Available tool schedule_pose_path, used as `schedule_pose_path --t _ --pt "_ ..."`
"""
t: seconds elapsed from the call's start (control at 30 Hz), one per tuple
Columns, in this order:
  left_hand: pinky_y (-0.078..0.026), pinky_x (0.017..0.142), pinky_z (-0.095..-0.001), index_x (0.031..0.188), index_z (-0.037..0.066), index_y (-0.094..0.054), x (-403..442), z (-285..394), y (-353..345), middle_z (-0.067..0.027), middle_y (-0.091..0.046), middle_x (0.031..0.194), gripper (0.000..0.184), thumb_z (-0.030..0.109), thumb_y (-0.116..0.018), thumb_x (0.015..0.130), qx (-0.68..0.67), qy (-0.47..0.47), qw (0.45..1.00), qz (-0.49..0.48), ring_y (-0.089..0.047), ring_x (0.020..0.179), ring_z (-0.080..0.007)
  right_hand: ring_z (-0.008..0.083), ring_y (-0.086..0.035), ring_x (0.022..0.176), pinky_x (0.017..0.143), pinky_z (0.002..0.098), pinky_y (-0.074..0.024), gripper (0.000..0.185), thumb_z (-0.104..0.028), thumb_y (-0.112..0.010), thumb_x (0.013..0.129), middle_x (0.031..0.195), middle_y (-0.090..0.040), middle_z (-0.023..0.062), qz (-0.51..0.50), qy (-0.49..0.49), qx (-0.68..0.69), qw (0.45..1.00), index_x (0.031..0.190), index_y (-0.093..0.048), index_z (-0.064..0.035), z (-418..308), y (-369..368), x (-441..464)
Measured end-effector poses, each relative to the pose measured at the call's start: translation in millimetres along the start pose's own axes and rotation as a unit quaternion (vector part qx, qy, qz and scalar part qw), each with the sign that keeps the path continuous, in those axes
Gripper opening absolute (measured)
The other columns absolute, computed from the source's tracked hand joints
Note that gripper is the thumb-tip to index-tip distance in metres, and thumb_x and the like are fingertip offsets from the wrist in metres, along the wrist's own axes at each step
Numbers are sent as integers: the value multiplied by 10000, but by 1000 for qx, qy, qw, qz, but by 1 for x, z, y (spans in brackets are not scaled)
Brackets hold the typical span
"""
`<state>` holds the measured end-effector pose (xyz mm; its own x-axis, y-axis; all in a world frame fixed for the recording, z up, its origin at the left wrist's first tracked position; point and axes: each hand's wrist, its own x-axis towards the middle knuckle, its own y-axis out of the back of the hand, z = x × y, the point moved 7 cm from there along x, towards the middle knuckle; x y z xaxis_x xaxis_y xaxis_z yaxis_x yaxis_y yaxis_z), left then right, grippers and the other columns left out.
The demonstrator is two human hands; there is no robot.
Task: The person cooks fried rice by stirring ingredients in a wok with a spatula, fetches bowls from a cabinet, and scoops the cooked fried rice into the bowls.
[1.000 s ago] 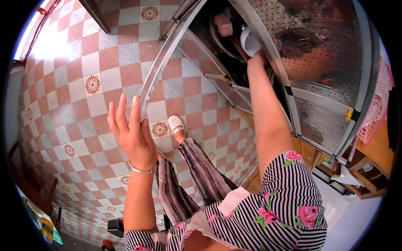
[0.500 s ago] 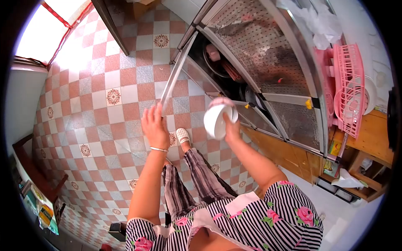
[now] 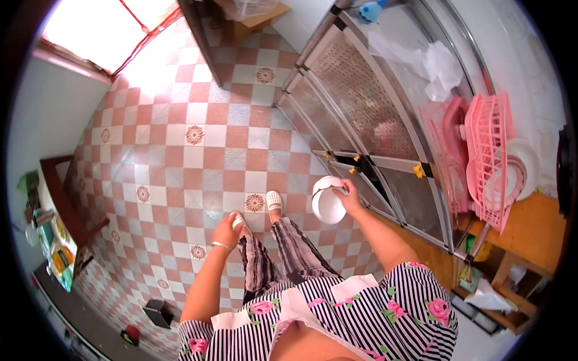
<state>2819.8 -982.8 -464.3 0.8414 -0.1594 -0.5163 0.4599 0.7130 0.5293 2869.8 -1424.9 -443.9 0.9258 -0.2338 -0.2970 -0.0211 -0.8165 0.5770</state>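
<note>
My right hand (image 3: pixel 349 197) grips white bowls (image 3: pixel 329 207) by the rim, at the right of my legs and apart from the cabinet. They look like two, one against the other, tilted with the inside of one showing. My left hand (image 3: pixel 226 230) hangs low above the floor with nothing in it, fingers loosely bent and a bracelet at the wrist. In front of my right hand stands a metal-framed cabinet (image 3: pixel 367 99) with perforated panels and yellow knobs (image 3: pixel 418 171). A dark gap (image 3: pixel 370 177) shows between its lower doors.
On the right, a pink dish rack (image 3: pixel 492 159) holds plates (image 3: pixel 522 165) beside a plastic bag (image 3: pixel 444 69). Below it is a wooden shelf unit (image 3: pixel 512 265). A cardboard box (image 3: pixel 256 24) stands at the back, and a table (image 3: pixel 63 204) at the left. The floor (image 3: pixel 174 174) is tiled.
The upper cabinet door that stood open beside my left hand is now closed. My left hand has dropped back toward my body. The bowls have moved slightly right and down with my right hand.
</note>
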Motion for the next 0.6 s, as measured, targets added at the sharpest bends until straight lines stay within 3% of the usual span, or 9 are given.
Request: schedule_pose_path --t 0.07,0.17,0.3,0.4,0.5,0.6 --pt "-460 821 -393 1216 84 -510 -40 -42 16 -165 -604 1065 446 281 -596 826 -22 75 997 22 -582 968 -305 114 -510 797 745 263 -427 291 -86 -717 712 841 -569 13 -15 -3 28 999 949 -554 -46 0 7 30" --pt "-480 786 -374 1192 71 -527 -95 -83 11 -158 -623 1019 417 265 -593 830 -99 159 982 37 -611 904 -282 134 -563 805 747 278 -449 296 -72 -711 714 867 -615 45 -21 35 -42 998 966 -557 -44 -5 19 61" --pt "-496 749 -327 1160 39 -547 -141 -90 -10 -147 -635 1011 388 253 -594 839 -229 199 950 71 -634 859 -232 131 -558 818 754 280 -448 309 -89 -718 717 876 -612 53 -24 45 -69 996 963 -542 -32 -55 -9 50" --pt "-461 825 -290 1229 19 -491 -145 -59 -35 -139 -607 1074 448 285 -568 877 -459 140 875 55 -584 971 -182 119 -528 846 766 271 -431 287 -116 -699 748 901 -591 46 -87 40 -54 994 970 -537 -32 -94 -68 18" --pt "-445 860 -299 1331 35 -368 -157 -40 -13 -143 -542 1183 561 309 -557 879 -512 91 854 19 -555 1037 -210 115 -524 792 723 265 -435 282 -112 -712 736 846 -582 35 -138 58 -13 989 926 -517 -37 -157 -169 -49" --pt "-435 878 -321 1388 47 -229 -190 -34 38 -170 -492 1235 745 347 -613 825 -566 73 817 78 -537 1067 -223 114 -511 793 718 266 -427 271 -112 -693 755 848 -572 35 -218 63 32 973 939 -508 -39 -203 -260 -123"
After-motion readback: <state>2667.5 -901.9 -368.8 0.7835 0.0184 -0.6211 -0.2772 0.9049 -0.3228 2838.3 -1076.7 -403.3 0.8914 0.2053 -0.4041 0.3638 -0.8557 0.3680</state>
